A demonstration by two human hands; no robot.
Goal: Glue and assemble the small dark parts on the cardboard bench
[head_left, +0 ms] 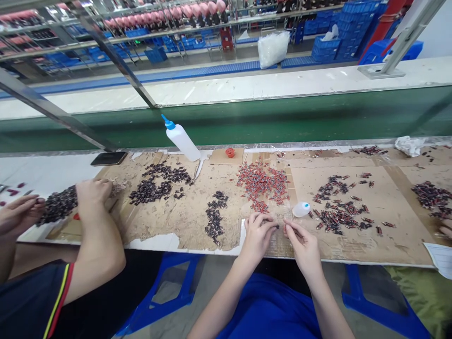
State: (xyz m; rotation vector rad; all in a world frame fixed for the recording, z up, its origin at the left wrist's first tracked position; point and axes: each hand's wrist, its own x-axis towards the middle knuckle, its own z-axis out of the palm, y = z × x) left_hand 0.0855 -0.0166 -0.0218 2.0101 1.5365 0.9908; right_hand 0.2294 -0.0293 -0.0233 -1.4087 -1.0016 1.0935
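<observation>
My left hand [257,234] pinches a small dark part [277,226] over the front edge of the cardboard-covered table. Close beside it, my right hand [302,241] holds a small red part [285,228] between thumb and forefinger; a narrow gap separates the two parts. Just beyond my hands lies a pile of small red pieces [262,182] with metallic bits. Left of my left hand is a strip of small dark pieces [216,217]. A small white bottle [301,209] with a blue tip lies on its side beyond my right hand, near scattered red-and-black pieces [341,214].
A tall white squeeze bottle [182,142] stands at the back, beside a red cap [230,152]. More dark pieces [151,188] lie to the left. A co-worker's arm [97,230] reaches over the table at left; another person's hand [447,228] shows at far right. A phone [108,158] lies at the back left.
</observation>
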